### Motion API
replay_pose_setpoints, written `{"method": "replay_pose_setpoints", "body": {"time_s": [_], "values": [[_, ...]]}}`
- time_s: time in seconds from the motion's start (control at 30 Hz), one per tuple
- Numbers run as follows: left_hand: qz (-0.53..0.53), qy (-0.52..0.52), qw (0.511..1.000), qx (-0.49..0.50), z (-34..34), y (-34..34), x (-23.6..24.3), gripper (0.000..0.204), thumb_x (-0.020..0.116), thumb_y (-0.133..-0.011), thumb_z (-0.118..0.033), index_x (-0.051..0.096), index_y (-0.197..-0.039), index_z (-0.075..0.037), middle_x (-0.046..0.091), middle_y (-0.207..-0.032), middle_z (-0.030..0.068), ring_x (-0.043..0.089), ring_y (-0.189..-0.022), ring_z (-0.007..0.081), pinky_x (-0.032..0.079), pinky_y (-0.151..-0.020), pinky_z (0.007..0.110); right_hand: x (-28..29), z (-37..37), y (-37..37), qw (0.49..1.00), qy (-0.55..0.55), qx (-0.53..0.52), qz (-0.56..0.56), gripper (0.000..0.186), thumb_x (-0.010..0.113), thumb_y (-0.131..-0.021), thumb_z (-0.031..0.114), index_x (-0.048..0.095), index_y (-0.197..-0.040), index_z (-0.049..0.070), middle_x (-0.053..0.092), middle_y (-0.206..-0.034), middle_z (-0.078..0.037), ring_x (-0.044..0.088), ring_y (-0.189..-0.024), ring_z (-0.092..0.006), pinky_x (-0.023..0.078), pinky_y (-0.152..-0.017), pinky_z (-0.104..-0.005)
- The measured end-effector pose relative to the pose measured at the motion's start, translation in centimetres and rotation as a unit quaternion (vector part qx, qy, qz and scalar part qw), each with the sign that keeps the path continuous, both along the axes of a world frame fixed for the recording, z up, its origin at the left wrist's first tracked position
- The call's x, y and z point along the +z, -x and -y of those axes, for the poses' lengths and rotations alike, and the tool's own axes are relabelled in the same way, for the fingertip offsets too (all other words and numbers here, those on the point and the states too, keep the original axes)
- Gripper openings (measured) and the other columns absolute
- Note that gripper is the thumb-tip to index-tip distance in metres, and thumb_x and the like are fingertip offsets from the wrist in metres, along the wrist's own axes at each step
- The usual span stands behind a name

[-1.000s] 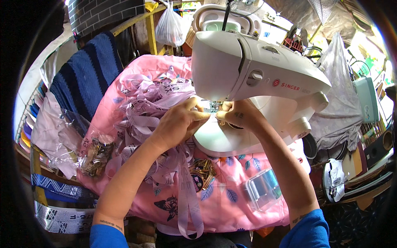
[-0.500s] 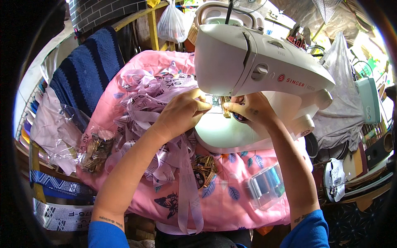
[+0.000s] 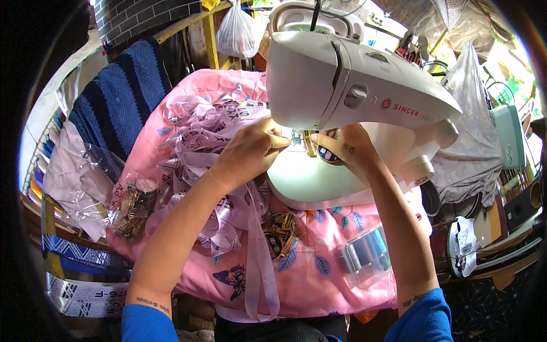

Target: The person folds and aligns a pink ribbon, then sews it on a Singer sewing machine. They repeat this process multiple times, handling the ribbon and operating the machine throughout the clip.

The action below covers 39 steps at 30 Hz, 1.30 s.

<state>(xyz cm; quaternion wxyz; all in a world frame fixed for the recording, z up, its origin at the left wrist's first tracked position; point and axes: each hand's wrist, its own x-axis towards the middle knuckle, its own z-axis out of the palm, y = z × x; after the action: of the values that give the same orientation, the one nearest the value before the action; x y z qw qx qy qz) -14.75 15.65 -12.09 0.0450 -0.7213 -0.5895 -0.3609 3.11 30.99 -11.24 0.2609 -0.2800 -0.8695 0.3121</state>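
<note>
A white sewing machine (image 3: 319, 80) stands on the table, its lamp lighting the presser foot (image 3: 297, 137). Just left of that foot, my left hand (image 3: 250, 149) is closed in a pinch on lavender printed ribbon (image 3: 200, 147); the fingers hide most of the gripped part. Right of the foot, my right hand (image 3: 348, 146) grips a gold-coloured medal (image 3: 329, 155) with a dark round face, its gold bar (image 3: 310, 145) pointing toward the needle area. Whether ribbon passes through that bar is hidden. A loose ribbon strand (image 3: 261, 256) hangs over the table's front edge.
Several more gold medals (image 3: 281, 235) lie in front of the machine on the pink cloth (image 3: 305, 285). A clear plastic box (image 3: 366, 256) sits near my right forearm. At the left are a clear bag of gold pieces (image 3: 134, 208) and a blue striped towel (image 3: 122, 91).
My right hand has shifted slightly and turned the medal, so more of its dark round face shows. My left hand stays in its pinch beside the presser foot.
</note>
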Motion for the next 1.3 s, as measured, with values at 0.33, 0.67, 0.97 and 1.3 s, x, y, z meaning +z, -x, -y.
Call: {"method": "replay_pose_setpoints", "body": {"time_s": [0.33, 0.67, 0.97, 1.3], "values": [[-0.007, -0.009, 1.0, 0.011, -0.1, 0.1, -0.3, 0.02, 0.064, -0.076, -0.002, 0.072, -0.094, -0.007, 0.06, -0.09, 0.0125, 0.062, -0.086, 0.0272, 0.049, -0.078, 0.037, -0.4, -0.2, 0.3, 1.0, -0.007, 0.002, 0.001, 0.029, 0.073, -0.071, 0.03, 0.064, -0.075, 0.003, 0.061, -0.065, -0.007, 0.061, -0.064, -0.0214, 0.046, -0.064, -0.0333], [-0.012, -0.005, 1.0, 0.019, -0.3, 0.1, -0.2, 0.021, 0.062, -0.076, 0.0, 0.072, -0.094, -0.005, 0.06, -0.09, 0.0137, 0.063, -0.086, 0.0274, 0.049, -0.079, 0.038, -0.3, -0.1, 0.5, 0.998, -0.027, -0.042, 0.03, 0.03, 0.074, -0.071, 0.031, 0.066, -0.077, 0.003, 0.065, -0.07, -0.009, 0.064, -0.07, -0.0238, 0.047, -0.066, -0.0355], [-0.025, 0.004, 0.999, 0.048, -0.2, -0.1, 0.0, 0.018, 0.064, -0.076, -0.005, 0.071, -0.092, -0.004, 0.06, -0.096, 0.0121, 0.063, -0.091, 0.0277, 0.049, -0.082, 0.037, -0.4, 0.2, 0.8, 0.994, -0.073, -0.068, 0.044, 0.024, 0.072, -0.074, 0.029, 0.068, -0.078, 0.005, 0.069, -0.078, -0.01, 0.066, -0.078, -0.026, 0.05, -0.073, -0.0377], [-0.057, 0.02, 0.996, 0.062, 0.1, -0.1, 0.3, 0.019, 0.064, -0.079, -0.009, 0.07, -0.097, -0.005, 0.057, -0.1, 0.0129, 0.06, -0.098, 0.0279, 0.047, -0.087, 0.037, 0.5, 1.7, 1.3, 0.978, -0.118, -0.124, 0.123, 0.026, 0.067, -0.077, 0.031, 0.071, -0.08, 0.006, 0.068, -0.077, -0.012, 0.066, -0.083, -0.0308, 0.051, -0.076, -0.0404]]}}
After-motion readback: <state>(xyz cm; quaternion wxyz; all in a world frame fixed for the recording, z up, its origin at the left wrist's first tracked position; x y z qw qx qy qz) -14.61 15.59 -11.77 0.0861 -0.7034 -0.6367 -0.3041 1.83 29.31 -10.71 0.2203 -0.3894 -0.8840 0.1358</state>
